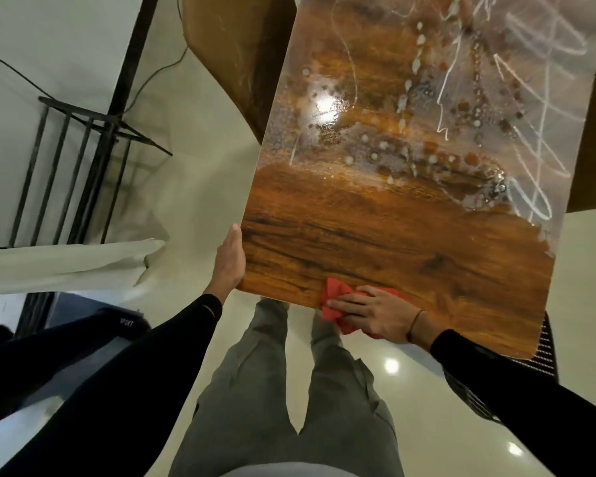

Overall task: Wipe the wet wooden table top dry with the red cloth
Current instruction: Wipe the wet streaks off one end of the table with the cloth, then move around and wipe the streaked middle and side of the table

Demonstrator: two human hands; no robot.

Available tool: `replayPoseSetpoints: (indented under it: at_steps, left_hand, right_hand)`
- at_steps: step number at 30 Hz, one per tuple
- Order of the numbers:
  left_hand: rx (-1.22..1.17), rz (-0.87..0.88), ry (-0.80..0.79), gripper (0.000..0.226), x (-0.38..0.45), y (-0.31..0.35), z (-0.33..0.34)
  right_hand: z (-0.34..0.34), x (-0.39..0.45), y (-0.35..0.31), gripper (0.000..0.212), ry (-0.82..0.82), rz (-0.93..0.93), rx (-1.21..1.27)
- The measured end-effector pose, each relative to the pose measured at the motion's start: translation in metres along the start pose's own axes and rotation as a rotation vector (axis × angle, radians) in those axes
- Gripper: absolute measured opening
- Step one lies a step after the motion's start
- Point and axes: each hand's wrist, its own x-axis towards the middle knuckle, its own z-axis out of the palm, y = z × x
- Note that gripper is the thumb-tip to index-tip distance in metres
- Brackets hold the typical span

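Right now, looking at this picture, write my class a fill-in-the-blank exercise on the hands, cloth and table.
1. The right hand presses a cloth coloured ____.
2. The left hand rests against the table's ____ edge.
3. The cloth lies at the table's ____ edge, closest to the person.
4. Droplets and streaks cover the ____ part of the table.

Missing words: red; left; near; far

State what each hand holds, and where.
Right hand presses the red cloth flat from above; left hand rests against the table top's left edge, gripping nothing.
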Motion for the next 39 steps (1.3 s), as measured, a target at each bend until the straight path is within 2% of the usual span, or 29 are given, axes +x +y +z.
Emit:
replayPoseSetpoints:
  at_steps: [2, 5, 8, 11, 14, 21, 29, 36, 39]
  left_hand:
    - [0.001, -0.02, 0.026, 0.071, -0.005, 0.003, -0.002]
    - [0.1, -0.011, 0.114, 0.069, -0.014, 0.005, -0.005]
    - [0.182, 0.043, 0.27, 0.062, -0.027, 0.004, -0.006]
    - [0.19, 0.09, 0.48, 0.049, -0.043, 0.001, -0.004]
    - [0.164, 0.121, 0.579, 0.032, -0.068, 0.0, 0.007]
    - [0.055, 0.163, 0.527, 0.024, -0.155, -0.004, 0.084]
    - [-0.066, 0.166, 0.437, 0.02, -0.245, -0.024, 0.169]
    - [-0.144, 0.159, 0.477, 0.019, -0.302, -0.074, 0.214]
    - [-0.18, 0.145, 0.486, 0.019, -0.325, -0.098, 0.24]
  right_hand:
    - [-0.008, -0.02, 0.004, 0.047, 0.018, 0.126, 0.059]
    - [-0.019, -0.042, 0.01, 0.028, 0.248, 0.421, 0.193]
    - [-0.032, -0.046, 0.01, 0.04, 0.459, 0.743, 0.458]
    - [-0.033, -0.039, 0.006, 0.037, 0.6, 0.899, 0.727]
    - [-0.028, -0.036, 0.001, 0.031, 0.695, 0.934, 0.891]
    - [-0.021, -0.075, -0.004, 0.028, 0.811, 0.964, 1.037]
    - [-0.008, -0.138, -0.01, 0.046, 0.75, 1.077, 1.032]
    - [0.004, -0.173, -0.038, 0.031, 0.7, 1.058, 1.116]
    - [0.014, -0.187, -0.048, 0.033, 0.704, 1.022, 1.11]
